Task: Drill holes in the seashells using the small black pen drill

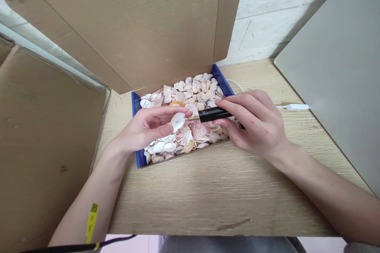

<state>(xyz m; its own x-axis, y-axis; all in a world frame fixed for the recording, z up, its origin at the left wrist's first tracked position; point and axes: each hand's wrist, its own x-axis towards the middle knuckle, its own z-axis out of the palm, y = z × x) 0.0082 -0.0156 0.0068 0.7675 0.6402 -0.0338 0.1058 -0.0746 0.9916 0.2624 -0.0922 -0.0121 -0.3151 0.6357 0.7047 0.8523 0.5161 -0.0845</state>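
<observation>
My left hand [145, 128] pinches a white shell [178, 121] between thumb and fingers. From the right, my right hand [257, 122] is closed round a black pen-like tool [214, 114], whose thin metal tip points left at the shell's edge. Whether tip and shell touch is hard to tell. Both hands are above a shallow tray with blue sides [222, 80], full of white, cream and pinkish shells. A striped fan-shaped shell [184, 136] and a pink one [200, 129] lie in it just below the tool.
The tray rests on a light wooden table [190, 193]. Cardboard panels stand behind [142, 23] and at the left [44, 138]. A grey panel [335, 67] rises at the right. A white cable with a white plug-like end [297, 107] lies right of my right hand. A black cable [115, 240] crosses the lower left.
</observation>
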